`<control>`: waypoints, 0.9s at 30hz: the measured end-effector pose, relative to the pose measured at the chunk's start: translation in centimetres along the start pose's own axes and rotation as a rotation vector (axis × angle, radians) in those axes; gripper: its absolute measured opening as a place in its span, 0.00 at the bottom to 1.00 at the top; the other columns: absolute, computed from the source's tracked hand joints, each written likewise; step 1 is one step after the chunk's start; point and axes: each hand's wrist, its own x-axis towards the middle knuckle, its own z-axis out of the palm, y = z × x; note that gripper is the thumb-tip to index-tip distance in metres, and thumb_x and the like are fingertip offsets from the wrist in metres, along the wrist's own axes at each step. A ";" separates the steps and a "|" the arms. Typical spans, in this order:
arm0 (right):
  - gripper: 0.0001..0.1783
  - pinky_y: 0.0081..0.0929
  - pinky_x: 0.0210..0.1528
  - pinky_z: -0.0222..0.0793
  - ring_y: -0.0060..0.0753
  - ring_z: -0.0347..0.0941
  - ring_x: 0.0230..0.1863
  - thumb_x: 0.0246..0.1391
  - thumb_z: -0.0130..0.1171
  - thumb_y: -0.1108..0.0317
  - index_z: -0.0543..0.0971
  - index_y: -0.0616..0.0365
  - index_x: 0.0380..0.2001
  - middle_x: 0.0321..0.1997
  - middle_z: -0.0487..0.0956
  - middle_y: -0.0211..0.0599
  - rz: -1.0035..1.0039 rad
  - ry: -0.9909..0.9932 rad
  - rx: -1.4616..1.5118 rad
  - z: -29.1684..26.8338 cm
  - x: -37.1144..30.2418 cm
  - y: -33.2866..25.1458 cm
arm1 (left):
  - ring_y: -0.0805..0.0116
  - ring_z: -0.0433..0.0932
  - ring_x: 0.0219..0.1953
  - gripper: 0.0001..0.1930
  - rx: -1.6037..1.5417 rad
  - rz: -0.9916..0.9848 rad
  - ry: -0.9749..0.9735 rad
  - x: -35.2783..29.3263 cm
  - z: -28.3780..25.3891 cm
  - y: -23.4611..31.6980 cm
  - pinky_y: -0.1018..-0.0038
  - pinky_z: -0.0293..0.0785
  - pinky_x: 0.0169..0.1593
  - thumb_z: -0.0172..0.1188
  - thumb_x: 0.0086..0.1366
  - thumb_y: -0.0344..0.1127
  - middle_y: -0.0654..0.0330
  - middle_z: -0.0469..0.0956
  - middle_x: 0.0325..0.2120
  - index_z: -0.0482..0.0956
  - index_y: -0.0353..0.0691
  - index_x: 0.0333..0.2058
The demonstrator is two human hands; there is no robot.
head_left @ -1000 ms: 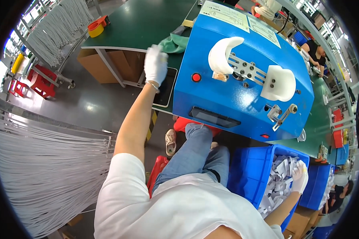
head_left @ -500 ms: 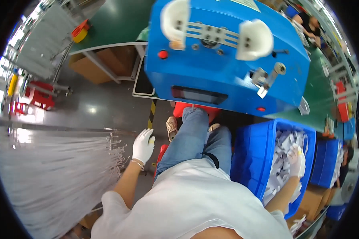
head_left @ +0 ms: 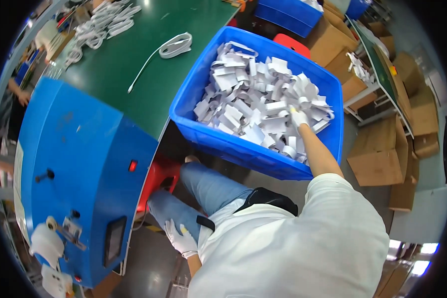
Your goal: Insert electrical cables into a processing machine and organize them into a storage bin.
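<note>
My right hand (head_left: 298,117), in a white glove, reaches into a large blue bin (head_left: 233,139). It touches the heap of folded and curled white paper strips (head_left: 253,114) inside. Its fingertips are partly lost among the strips, so their grip does not show. My left hand (head_left: 181,239), gloved in white with a yellowish patch, is low beside my thigh, fingers apart and holding nothing.
A blue machine (head_left: 84,134) with white curved holders stands on the green table (head_left: 149,99) at left. A coiled white cable (head_left: 176,45) lies there, with more cables (head_left: 107,25) behind. Cardboard boxes (head_left: 377,154) and a red stool (head_left: 159,181) are nearby.
The view has swung right toward the bin, and the machine has shifted to the left. My right hand stays among the paper strips. My left hand is now close to my thigh.
</note>
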 end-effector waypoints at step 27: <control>0.47 0.32 0.50 0.66 0.36 0.72 0.45 0.49 0.42 0.25 0.72 0.58 0.54 0.51 0.74 0.41 0.256 -0.135 0.366 -3.4 2.2 8.2 | 0.48 0.64 0.58 0.20 0.086 -0.028 0.022 -0.2 -0.2 0.3 0.58 0.56 0.63 0.52 0.60 0.35 0.46 0.68 0.55 0.72 0.32 0.50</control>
